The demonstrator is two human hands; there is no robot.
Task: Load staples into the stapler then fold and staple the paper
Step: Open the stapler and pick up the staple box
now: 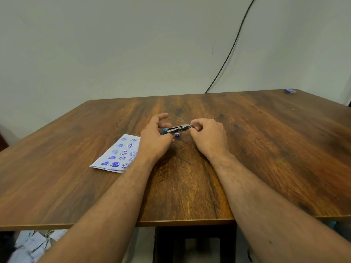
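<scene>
A small blue and silver stapler [175, 129] lies at the middle of the wooden table [266, 149], its metal staple channel showing on top. My left hand [155, 135] holds its left, blue end between thumb and fingers, with the other fingers spread above. My right hand [208, 134] has curled fingers that pinch the stapler's right, metal end. A small blue box [177, 135] sits just under the stapler's near side. The paper [118, 153], white with blue stamped hearts and smiley faces, lies flat to the left, partly under my left wrist.
A second small blue box [290, 90] rests at the table's far right corner. A black cable [233, 44] runs down the wall behind the table. Crumpled papers [32, 243] lie on the floor under the table's near left edge.
</scene>
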